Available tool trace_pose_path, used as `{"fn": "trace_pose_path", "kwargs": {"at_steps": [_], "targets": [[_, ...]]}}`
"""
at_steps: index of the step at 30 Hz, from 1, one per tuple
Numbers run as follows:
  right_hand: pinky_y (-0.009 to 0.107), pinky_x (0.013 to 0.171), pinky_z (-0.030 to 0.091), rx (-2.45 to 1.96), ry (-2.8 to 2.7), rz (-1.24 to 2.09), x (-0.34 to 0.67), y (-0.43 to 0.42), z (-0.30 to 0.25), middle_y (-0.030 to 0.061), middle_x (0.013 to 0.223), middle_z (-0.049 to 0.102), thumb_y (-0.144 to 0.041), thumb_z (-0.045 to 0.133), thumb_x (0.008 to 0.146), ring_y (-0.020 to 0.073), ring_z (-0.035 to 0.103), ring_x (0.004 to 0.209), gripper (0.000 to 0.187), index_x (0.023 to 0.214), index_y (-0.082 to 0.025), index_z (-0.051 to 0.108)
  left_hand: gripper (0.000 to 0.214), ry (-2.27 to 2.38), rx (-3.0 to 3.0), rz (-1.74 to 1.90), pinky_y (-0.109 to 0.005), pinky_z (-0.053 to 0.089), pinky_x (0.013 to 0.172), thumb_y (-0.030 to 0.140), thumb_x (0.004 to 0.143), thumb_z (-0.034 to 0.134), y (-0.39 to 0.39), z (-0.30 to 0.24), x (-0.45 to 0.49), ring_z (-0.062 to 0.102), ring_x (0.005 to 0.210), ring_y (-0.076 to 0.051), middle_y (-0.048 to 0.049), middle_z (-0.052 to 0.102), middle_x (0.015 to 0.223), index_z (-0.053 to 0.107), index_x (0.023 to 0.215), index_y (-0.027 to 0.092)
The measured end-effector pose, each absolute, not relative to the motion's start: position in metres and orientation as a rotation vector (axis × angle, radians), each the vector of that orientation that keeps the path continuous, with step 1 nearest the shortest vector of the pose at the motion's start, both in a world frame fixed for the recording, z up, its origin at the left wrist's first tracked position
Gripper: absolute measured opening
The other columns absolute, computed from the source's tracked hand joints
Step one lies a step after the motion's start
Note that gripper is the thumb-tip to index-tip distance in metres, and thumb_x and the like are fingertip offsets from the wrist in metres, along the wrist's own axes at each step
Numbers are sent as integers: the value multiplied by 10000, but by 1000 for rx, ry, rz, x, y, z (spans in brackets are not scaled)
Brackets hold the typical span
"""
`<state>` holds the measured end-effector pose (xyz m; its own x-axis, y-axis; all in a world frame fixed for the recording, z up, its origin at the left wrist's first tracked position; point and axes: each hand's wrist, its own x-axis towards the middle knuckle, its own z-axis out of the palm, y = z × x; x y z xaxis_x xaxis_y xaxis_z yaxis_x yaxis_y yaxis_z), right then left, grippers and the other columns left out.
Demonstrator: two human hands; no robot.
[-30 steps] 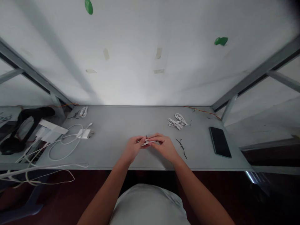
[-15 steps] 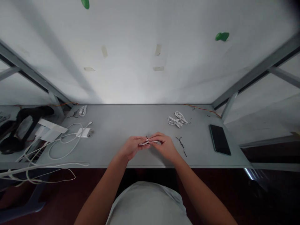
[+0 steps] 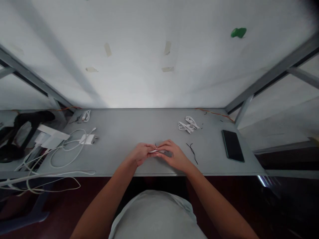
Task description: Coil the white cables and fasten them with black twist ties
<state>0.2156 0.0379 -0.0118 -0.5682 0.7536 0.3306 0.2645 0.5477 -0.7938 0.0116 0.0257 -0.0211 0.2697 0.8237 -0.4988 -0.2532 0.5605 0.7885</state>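
Close to the table's front edge, my left hand [image 3: 143,152] is closed around one end of a coiled white cable [image 3: 153,151]. My right hand [image 3: 172,154] meets it from the other side, thumb and fingers pinched on the same bundle. Most of the cable is covered by my fingers. A short dark tip, like that of a twist tie [image 3: 156,145], sticks up between the two hands. To the right of my right hand, loose black twist ties [image 3: 192,152] lie on the grey table [image 3: 129,124].
Two bundled white cables [image 3: 188,125] lie behind my right hand. A dark phone [image 3: 233,146] rests at the right. At the left are a white charger [image 3: 87,139] with its cord, another cable bundle [image 3: 86,115], white adapters [image 3: 53,136] and a black stand [image 3: 27,129].
My fingers have closed further over the cable bundle, so less of it shows. The view has shifted slightly; the things on the table lie as before.
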Motion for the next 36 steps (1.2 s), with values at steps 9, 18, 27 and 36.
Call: {"fn": "trace_pose_path", "kwargs": {"at_steps": [9, 18, 27, 36], "targets": [[391, 857, 542, -875, -2080, 770, 205, 38, -24, 53, 950, 765, -152, 663, 967, 225, 632, 927, 167, 961, -260, 791, 295, 1185, 698, 828, -393, 582, 901, 404, 686, 893, 24, -22, 17, 711, 757, -189, -70, 759, 795, 772, 754, 143], [362, 809, 507, -982, -2079, 729, 207, 36, -33, 63, 875, 715, -126, 575, 976, 225, 617, 868, 207, 901, -226, 740, 360, 1149, 849, 853, -399, 568, 958, 481, 755, 847, 15, -22, 15, 742, 906, -221, -73, 781, 918, 762, 880, 155], [363, 888, 442, -1171, -2117, 772, 208, 41, -39, 22, 850, 771, -107, 591, 962, 184, 660, 801, 216, 899, -242, 748, 452, 1263, 1084, 810, -379, 601, 849, 574, 843, 740, 10, -33, 22, 780, 872, -259, -113, 805, 931, 752, 992, 147], [332, 830, 486, -1157, -2135, 688, 205, 30, -51, 39, 899, 773, -133, 613, 975, 195, 684, 834, 187, 946, -238, 766, 394, 1330, 989, 863, -404, 593, 866, 523, 861, 730, 8, -44, 26, 785, 889, -281, -139, 806, 998, 749, 972, 146]]}}
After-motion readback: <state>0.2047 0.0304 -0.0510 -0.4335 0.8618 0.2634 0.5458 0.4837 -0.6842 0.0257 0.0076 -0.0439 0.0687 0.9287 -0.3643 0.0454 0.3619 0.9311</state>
